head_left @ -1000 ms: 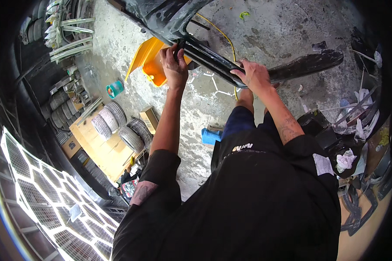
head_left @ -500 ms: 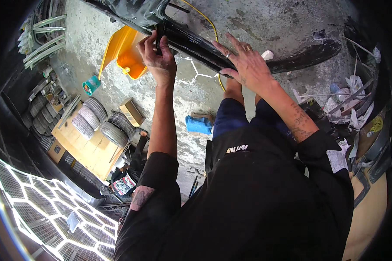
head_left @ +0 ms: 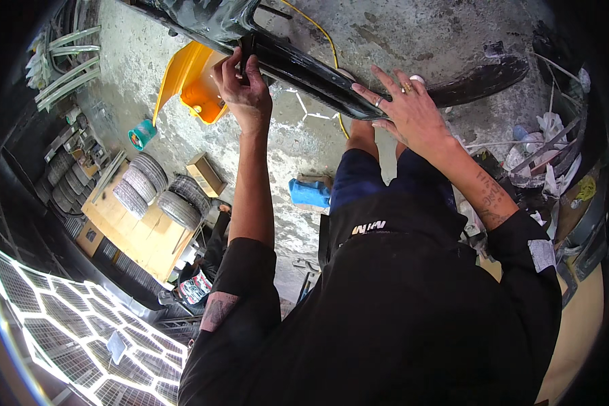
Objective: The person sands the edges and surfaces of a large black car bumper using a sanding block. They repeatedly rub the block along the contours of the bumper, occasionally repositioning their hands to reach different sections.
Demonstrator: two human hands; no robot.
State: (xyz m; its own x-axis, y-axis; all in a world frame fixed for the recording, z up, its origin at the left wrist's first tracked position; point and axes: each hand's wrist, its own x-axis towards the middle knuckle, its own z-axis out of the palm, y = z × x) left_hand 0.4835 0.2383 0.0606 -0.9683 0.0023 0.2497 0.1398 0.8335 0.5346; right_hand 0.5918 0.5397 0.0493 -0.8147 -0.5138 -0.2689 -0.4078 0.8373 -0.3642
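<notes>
Long glossy black moulded panel point(head_left: 304, 73) runs diagonally from upper left-of-centre to upper centre of frame, above the floor. L hand point(head_left: 245, 96), upper centre-left, is part-curled, thumb & fingertips pinched on a dark edge of it. R hand point(head_left: 413, 115), upper right of centre, is open w/ fingers spread, rings on, nothing gripped; index finger lies over the panel's lower R end, can't tell if pressing. Dark curved strip point(head_left: 484, 84) extends to upper right, past R hand; can't tell if joined to panel.

Just L of L hand: yellow-orange plastic piece w/ a hollow point(head_left: 183, 74) on grey stained concrete floor point(head_left: 284, 159). Thin yellow hose point(head_left: 328, 40) curves down behind panel, upper centre. Small round teal bucket point(head_left: 142, 134), left side. Below it, pale wooden table point(head_left: 118, 220) w/ worn tyres point(head_left: 179, 208) on top; brown cardboard box point(head_left: 205, 174) just beside. Crumpled blue item point(head_left: 309, 193) near centre, by the wearer's legs. Another person in dark clothes point(head_left: 196, 287) lower left, nr white hexagonal light grid point(head_left: 91, 321).
</notes>
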